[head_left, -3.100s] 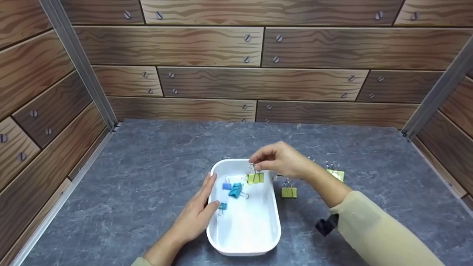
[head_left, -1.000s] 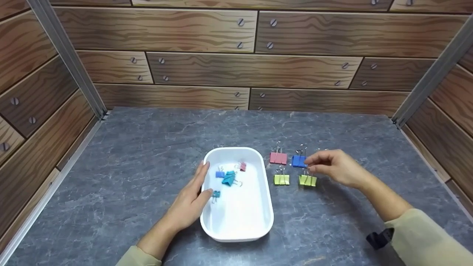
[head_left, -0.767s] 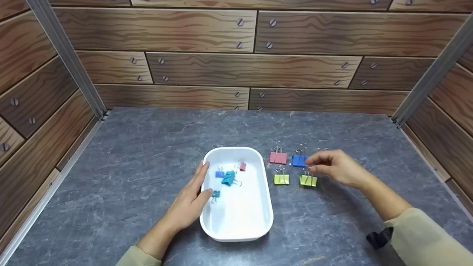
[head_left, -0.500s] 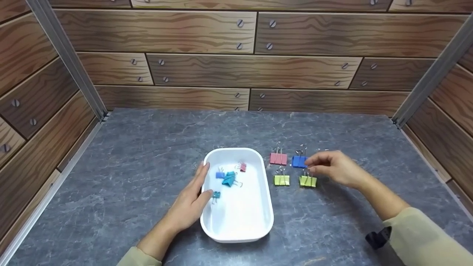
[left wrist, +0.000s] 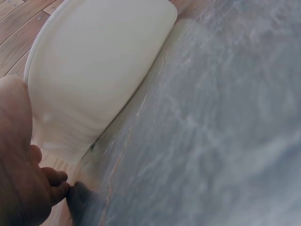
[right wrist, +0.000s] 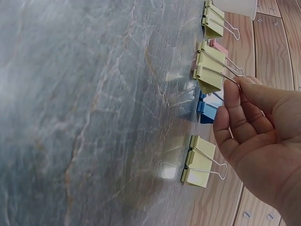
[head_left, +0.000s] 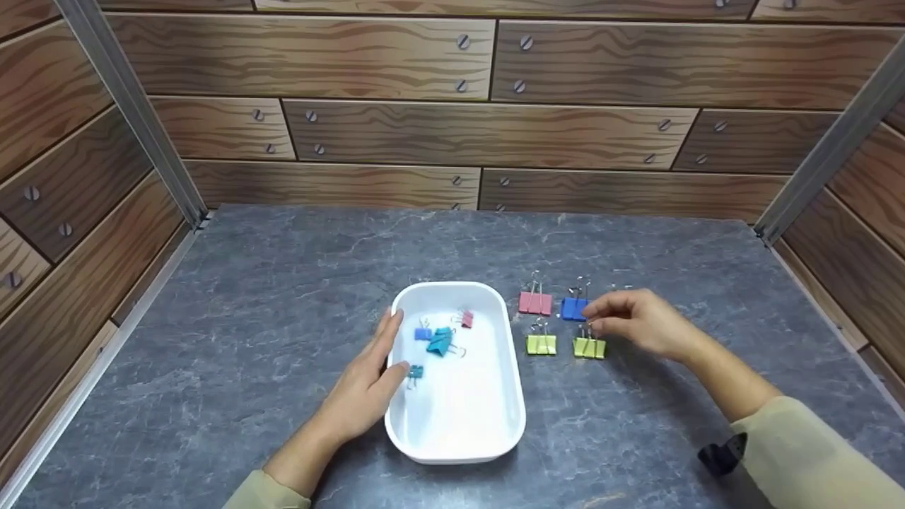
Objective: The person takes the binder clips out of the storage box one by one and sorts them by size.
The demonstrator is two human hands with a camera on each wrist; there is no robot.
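Observation:
A white tray (head_left: 488, 431) sits mid-table, its underside filling the left wrist view (left wrist: 99, 70). Inside lie a small blue clip (head_left: 423, 333), a teal clip (head_left: 442, 341), a small pink clip (head_left: 466, 319) and a small teal clip (head_left: 415, 371). My left hand (head_left: 368, 382) rests flat against the tray's left rim. Right of the tray stand a pink clip (head_left: 534, 303), a blue clip (head_left: 573, 308) and two green clips (head_left: 541, 344). My right hand (head_left: 636, 325) hovers by the right green clip (right wrist: 209, 70); its fingertips (right wrist: 233, 87) touch the wire handle, thumb apart.
A pale yellow clip (right wrist: 200, 162) stands under my right palm, mostly hidden in the head view. Wood-pattern walls with metal corner posts (head_left: 127, 106) enclose the grey stone-look table (head_left: 283, 283). A black strap (head_left: 721, 452) sits on my right sleeve.
Three seconds ago my right hand held a green clip over the tray; it now sits on the table at the right. Over the last second nothing has moved.

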